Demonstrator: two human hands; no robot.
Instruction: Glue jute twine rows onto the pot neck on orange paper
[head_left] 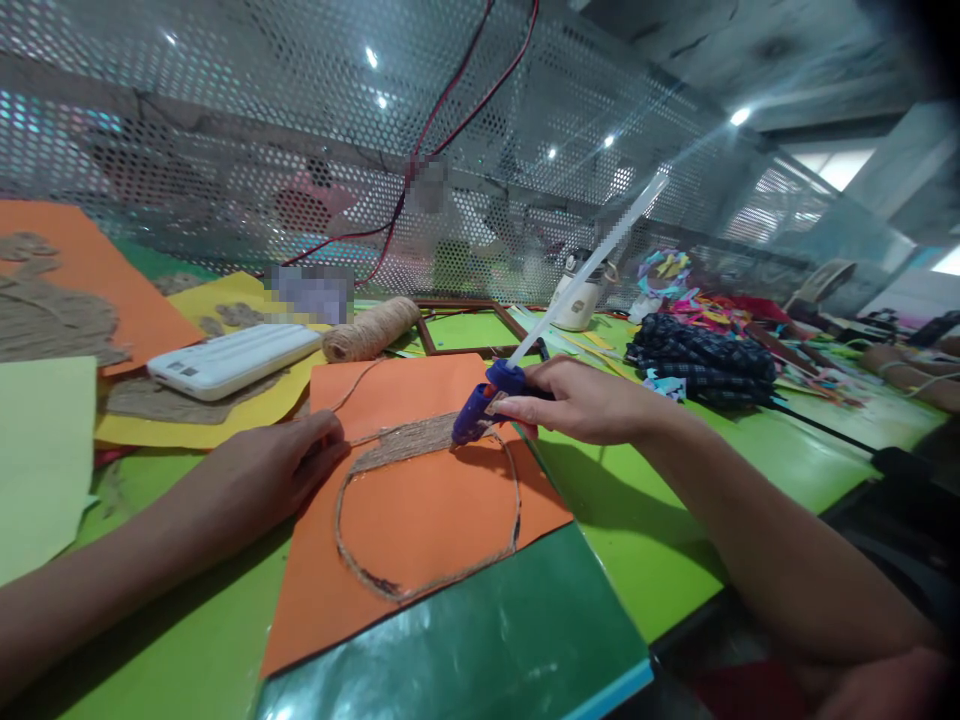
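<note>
My right hand is wrapped round a blue hot glue gun, with a long clear glue stick rising from its back. Its nozzle meets the right end of a band of jute twine on an orange sheet. Below that band, more twine forms a rounded outline on the sheet. At the sheet's left edge my left hand is closed, fingers curled, pinching the loose strand of twine. That strand leads back toward a twine roll.
Under the orange sheet lies a shiny green folder. A white power bank rests on yellow paper at left. Behind are a wooden frame, a white bottle and a folded dark umbrella. A perforated metal screen bounds the table.
</note>
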